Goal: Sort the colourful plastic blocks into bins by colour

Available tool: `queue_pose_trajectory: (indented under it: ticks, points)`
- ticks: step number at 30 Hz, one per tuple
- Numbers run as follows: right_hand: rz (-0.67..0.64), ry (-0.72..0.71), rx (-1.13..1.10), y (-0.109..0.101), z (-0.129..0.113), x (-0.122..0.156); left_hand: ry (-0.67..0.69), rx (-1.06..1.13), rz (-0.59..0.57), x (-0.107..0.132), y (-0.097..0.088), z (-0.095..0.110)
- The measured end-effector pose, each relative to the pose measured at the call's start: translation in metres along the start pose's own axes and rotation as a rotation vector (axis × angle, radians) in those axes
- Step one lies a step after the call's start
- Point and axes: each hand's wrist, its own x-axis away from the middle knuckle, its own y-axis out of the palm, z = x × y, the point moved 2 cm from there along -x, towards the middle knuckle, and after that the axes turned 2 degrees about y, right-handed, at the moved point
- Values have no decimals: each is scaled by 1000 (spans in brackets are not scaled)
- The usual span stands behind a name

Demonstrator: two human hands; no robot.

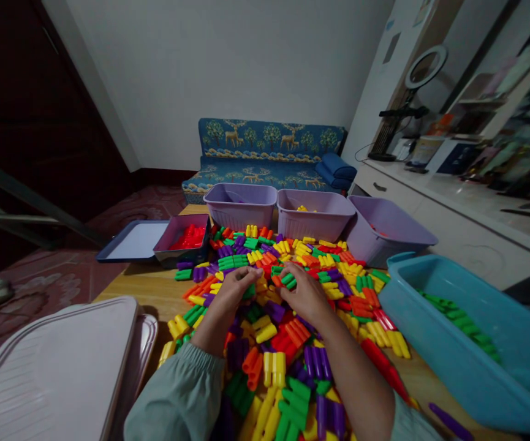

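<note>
Pale plastic lids point(53, 367) lie at lower left, near a wood-grain tabletop point(145, 283) strewn at center with glossy, tube-ribbed plastic blocks point(265, 332) in yellow, green, purple, orange and red. Over the heap, the left hand point(239, 283) draws thumb to fingers, any contents unclear; a blue, deer-patterned fabric sofa point(265, 141) stands at upper center. The right hand point(305, 294) grasps a ribbed green block point(288, 280), left of a teal plastic tub point(430, 331).

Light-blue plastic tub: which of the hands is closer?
Right. The right hand is left of the light-blue plastic tub, over colourful plastic pieces; the left hand is farther left.
</note>
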Motion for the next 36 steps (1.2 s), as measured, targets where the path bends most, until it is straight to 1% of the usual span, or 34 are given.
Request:
queue_pose_trajectory:
  ticks: [3, 7, 9, 11, 14, 16, 19, 20, 22, 23, 25, 29, 33, 36]
  points:
    - [-34, -14, 46, -5, -5, 0, 94, -100, -32, -3, 4, -5]
    - [-20, 81, 135, -8, -7, 2, 232, -247, -65, -6, 6, -7]
    - [-51, 123, 173, -7, -7, 3, 270, -342, -76, -5, 6, -6]
    - [-91, 130, 203, -5, -8, 5, 296, -424, -101, -4, 7, -6]
    - [-128, 103, 186, -3, -9, 5, 345, -500, -156, -4, 8, -7]
    - [-112, 102, 113, -3, -10, 5, 375, -529, -174, -5, 8, -9]
    - [-12, 136, -51, -7, -15, 4, 359, -488, -152, -7, 7, -11]
    - [-1, 155, -109, -9, -17, 4, 341, -448, -137, -6, 7, -11]
    - [-23, 181, -180, -11, -22, 6, 286, -341, -116, -5, 7, -9]
    - [-41, 183, -175, -12, -26, 7, 250, -283, -114, -3, 7, -7]
    - [-37, 149, -84, -14, -34, 10, 195, -180, -108, 0, 9, -3]
    - [-10, 70, 155, -15, -46, 16, 173, -70, -104, 7, 12, 3]
    - [-83, 42, 184, -10, -45, 17, 133, 40, -203, 15, 18, 8]
    - [-112, 20, 174, -8, -40, 16, 142, 29, -262, 23, 22, 16]
